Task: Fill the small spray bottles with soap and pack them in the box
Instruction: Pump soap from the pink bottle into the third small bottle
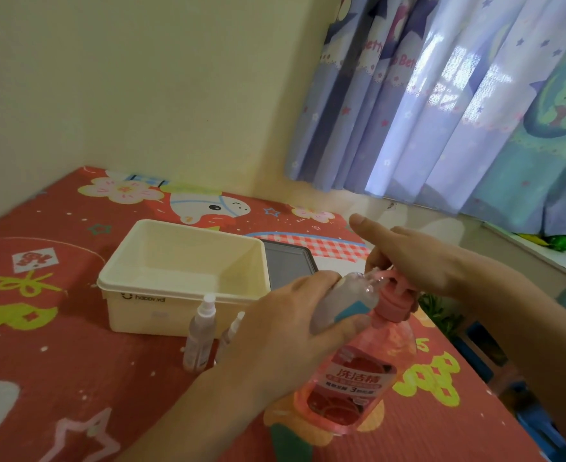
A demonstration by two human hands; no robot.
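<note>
— Where are your hands just now?

— My right hand (418,258) lies flat on the pump head of the pink soap bottle (351,378), fingers straight, pressing down. My left hand (285,331) is curled round one small spray bottle (344,301), tipped so its open mouth meets the pump's spout. I take the soap bottle as my landmark.

— How far along would you say you are?

— Early, I judge. This one is in the middle of filling. The cream box (181,278), beyond and left of the soap bottle, has nothing in it that I can see.

— And the count?

— One soap bottle. Three small spray bottles: the one I hold, and two standing left of the soap bottle, just before the box, a capped one (201,331) and another (231,331) half hidden behind my left hand. Whether those two are filled I cannot tell. One box, and a dark lid (288,261) lying beside it.
</note>
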